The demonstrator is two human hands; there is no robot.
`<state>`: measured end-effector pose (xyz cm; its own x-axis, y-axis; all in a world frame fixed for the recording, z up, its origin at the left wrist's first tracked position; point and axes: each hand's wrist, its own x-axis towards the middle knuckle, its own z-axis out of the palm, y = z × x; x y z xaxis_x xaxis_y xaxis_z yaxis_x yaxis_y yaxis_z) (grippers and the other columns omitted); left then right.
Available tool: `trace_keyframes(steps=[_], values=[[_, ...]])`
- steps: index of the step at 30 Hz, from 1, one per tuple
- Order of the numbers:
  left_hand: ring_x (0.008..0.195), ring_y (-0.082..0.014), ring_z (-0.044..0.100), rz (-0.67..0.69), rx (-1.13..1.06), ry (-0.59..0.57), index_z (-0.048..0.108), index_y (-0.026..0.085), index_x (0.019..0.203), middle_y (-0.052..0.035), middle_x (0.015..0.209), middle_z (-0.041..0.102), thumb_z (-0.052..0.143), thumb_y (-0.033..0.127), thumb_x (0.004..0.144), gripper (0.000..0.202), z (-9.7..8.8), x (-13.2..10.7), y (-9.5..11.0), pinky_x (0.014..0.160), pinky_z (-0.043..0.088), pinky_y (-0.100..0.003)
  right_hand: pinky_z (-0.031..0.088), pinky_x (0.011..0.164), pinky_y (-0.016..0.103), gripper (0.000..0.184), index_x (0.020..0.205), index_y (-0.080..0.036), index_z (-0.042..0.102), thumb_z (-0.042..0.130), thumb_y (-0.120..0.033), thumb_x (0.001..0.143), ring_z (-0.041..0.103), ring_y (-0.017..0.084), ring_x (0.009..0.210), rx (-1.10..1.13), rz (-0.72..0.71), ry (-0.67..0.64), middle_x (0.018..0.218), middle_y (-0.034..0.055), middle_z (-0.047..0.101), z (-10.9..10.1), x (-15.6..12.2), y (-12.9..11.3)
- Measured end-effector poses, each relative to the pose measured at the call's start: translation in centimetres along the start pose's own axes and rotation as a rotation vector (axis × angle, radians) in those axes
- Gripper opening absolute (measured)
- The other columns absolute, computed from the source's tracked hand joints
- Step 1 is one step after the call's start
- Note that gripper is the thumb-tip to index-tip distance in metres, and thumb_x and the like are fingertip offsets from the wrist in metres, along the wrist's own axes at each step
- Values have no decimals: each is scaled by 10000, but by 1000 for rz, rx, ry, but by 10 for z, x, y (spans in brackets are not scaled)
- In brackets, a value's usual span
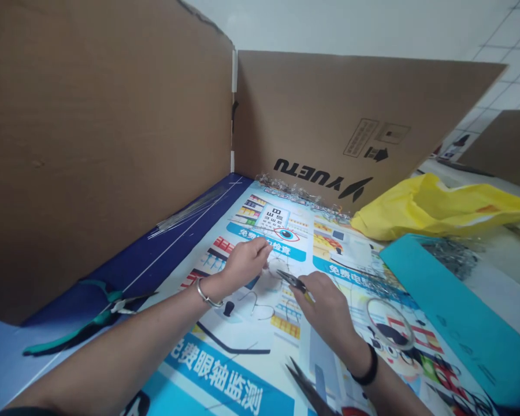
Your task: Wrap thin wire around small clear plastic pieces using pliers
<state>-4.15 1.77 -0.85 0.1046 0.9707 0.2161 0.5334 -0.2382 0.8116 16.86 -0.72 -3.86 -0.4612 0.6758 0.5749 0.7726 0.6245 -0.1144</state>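
Thin silvery wire piece (274, 267): lying between the two hands, just above the printed poster at mid-worktop; it is fine, springy-looking and hard to trace against the print.

Brown corrugated cardboard screen (104, 144): standing upright along the left and back, matt and creased.

Teal-handled pliers (91, 323): lying on the dark blue strip at the left, untouched, well apart from the hands.

Bundle of straight thin metal rods (186, 212): resting by the cardboard's foot.

Left hand (245, 263): fingers pinching closed on one end of the wire; a thin metal bangle is circling the wrist.

Glossy blue-and-white eye-care poster (225, 381): covering the worktop, smooth and flat.

Right hand (327, 306): fingers closing around small dark-nosed, yellow-handled pliers (295, 282), whose tips are pointing at the wire; a black band is sitting on the wrist.

Step in hand, as judged: bending or nipping the wire. The next move is calling for a steady pinch and the tips seated exactly on the strand.

Crumpled yellow plastic bag (433, 208) and teal card sheet (455, 323): lying at the right.
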Motion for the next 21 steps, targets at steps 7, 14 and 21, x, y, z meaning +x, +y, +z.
trace_keyframes(steps=[7,14,21], values=[[523,-115,567,62,118,53,484,210,657,40,583,617,376,321,875,267,4,-7,4,551,396,-208,362,666,308,146,763,-198,556,499,-298,853,491,197,756,-161,16,-55,730,51,550,-3,5,-16],[532,-118,551,67,185,62,489,213,660,36,585,594,378,292,871,252,8,-10,8,569,380,-213,345,642,294,146,740,-205,546,520,-305,842,487,186,735,-194,28,-59,710,41,541,-4,3,-17],[551,-129,544,100,258,103,503,214,676,25,569,570,391,287,867,233,11,-12,7,566,364,-216,337,646,294,129,732,-204,535,537,-289,829,484,187,742,-213,32,-91,720,39,546,-5,2,-19]])
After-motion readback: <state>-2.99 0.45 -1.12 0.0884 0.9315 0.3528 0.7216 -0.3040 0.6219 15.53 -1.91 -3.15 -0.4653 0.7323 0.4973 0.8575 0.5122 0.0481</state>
